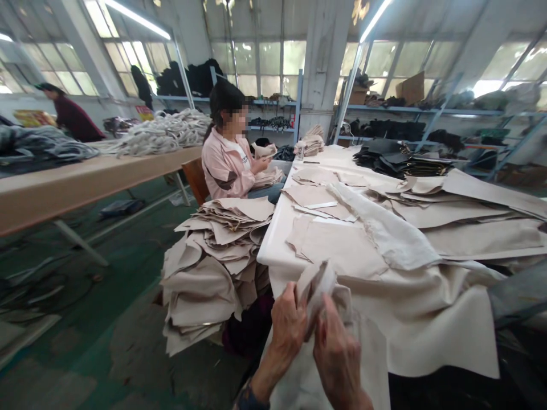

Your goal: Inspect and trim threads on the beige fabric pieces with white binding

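Note:
My left hand (289, 324) is closed on the left side of a folded beige fabric piece (318, 285), which stands up between my hands. My right hand (337, 347) is at the right side of the same piece, its index finger against the cloth and the other fingers curled. More beige cloth hangs below, over my lap. Just beyond my hands, flat beige pieces (337, 242) lie on the white-covered table (277, 228).
A tall stack of beige pieces (200, 285) stands left of the table. A seated person (226, 159) in pink holds cloth beyond it. Dark pieces (384, 159) and layered beige sheets (465, 210) lie right. Another person (77, 117) bends at the far left.

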`<state>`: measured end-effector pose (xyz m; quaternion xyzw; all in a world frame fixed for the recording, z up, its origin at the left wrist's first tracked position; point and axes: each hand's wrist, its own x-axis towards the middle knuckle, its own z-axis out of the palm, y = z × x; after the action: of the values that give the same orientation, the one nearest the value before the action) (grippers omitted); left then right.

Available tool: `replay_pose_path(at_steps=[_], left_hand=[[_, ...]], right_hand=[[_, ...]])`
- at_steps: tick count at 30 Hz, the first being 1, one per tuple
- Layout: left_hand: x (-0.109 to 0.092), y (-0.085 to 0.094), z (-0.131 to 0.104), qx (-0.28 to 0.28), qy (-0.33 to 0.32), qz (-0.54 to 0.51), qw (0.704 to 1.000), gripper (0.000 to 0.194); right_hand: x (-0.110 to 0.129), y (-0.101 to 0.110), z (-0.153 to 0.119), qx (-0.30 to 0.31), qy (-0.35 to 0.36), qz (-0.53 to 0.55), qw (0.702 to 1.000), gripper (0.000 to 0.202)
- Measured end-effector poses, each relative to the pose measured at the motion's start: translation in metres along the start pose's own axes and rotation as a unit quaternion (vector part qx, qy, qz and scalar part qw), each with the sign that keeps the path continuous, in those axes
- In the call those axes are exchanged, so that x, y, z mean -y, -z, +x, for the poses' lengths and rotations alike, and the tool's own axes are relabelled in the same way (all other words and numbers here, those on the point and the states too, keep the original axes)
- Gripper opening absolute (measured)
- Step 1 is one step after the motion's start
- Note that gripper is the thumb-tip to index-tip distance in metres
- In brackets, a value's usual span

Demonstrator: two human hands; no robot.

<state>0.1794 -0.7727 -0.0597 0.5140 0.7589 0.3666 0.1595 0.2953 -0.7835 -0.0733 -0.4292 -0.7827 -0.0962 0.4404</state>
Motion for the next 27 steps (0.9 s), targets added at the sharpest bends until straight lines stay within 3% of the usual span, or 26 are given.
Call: replay_pose_path(at_steps=[2,3,7,11,15,18,20,23,27], left_hand=[[-0.004,0.008,0.002,0.03,-0.05,-0.002,0.998,0.024],[-0.007,0.013,0.002,0.046,-0.074,0.006,0.996,0.026],[-0.02,0.034,-0.008,0.073,-0.121,0.053,0.989,0.026],[-0.027,0.041,-0.026,0.048,-0.176,0.12,0.976,0.024],[-0.028,0.04,-0.034,0.009,-0.252,0.19,0.949,0.035],[-0.035,0.045,-0.03,0.045,-0.216,0.217,0.951,0.035],[-0.042,0.053,-0.023,0.094,-0.173,0.232,0.953,0.032],[-0.048,0.065,-0.012,0.122,-0.132,0.252,0.951,0.032],[-0.043,0.077,-0.003,0.108,-0.126,0.263,0.95,0.03]], right_hand=[[-0.006,0.008,0.008,-0.018,-0.03,-0.025,0.999,0.031],[-0.008,0.013,0.013,-0.014,-0.006,-0.007,1.0,0.026],[-0.004,0.027,0.027,0.084,0.188,0.075,0.976,0.025],[0.004,0.031,0.033,0.117,0.226,-0.053,0.966,0.027],[0.009,0.042,0.031,0.19,0.251,-0.255,0.914,0.026],[0.016,0.051,0.029,0.229,0.28,-0.267,0.893,0.017],[0.02,0.053,0.031,0.205,0.31,-0.209,0.905,0.019],[0.02,0.052,0.038,0.11,0.331,-0.098,0.932,0.029],[0.016,0.049,0.054,0.049,0.415,-0.043,0.908,0.039]])
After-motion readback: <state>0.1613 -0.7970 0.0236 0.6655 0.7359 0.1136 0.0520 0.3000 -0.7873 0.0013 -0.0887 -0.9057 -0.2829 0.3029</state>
